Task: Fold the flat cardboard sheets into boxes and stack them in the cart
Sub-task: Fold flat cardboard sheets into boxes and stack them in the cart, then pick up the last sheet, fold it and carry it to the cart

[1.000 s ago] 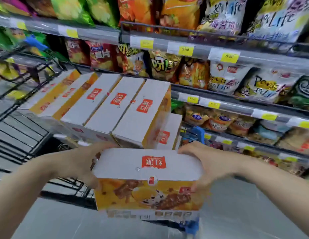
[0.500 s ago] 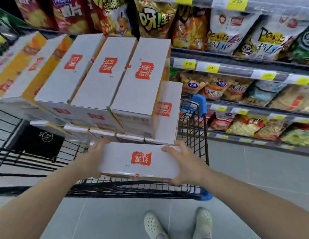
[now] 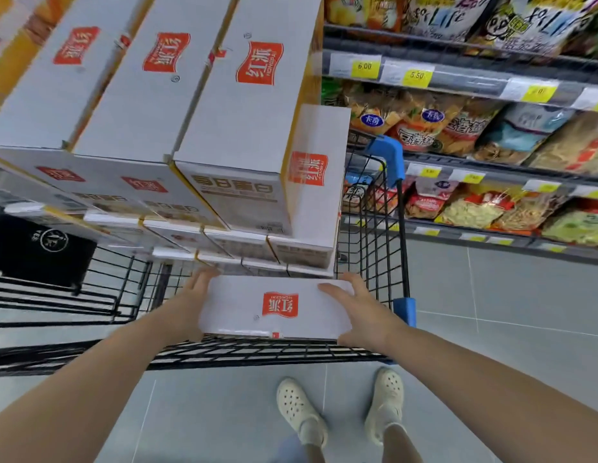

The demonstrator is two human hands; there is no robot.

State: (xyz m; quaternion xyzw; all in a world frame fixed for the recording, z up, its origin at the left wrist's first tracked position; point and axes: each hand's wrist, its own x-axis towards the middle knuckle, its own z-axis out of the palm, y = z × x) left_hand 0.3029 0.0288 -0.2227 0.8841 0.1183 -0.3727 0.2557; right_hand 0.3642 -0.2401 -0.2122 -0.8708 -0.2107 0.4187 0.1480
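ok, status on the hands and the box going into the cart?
Left hand and right hand grip the ends of the white folded cardboard box. Box low in the black wire cart, near end. Stacked white boxes just behind it.

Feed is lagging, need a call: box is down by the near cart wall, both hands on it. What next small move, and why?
Probably slide the box forward against the stack, then let go. Left hand and right hand hold its ends inside the cart, and a narrow gap to the stack shows.
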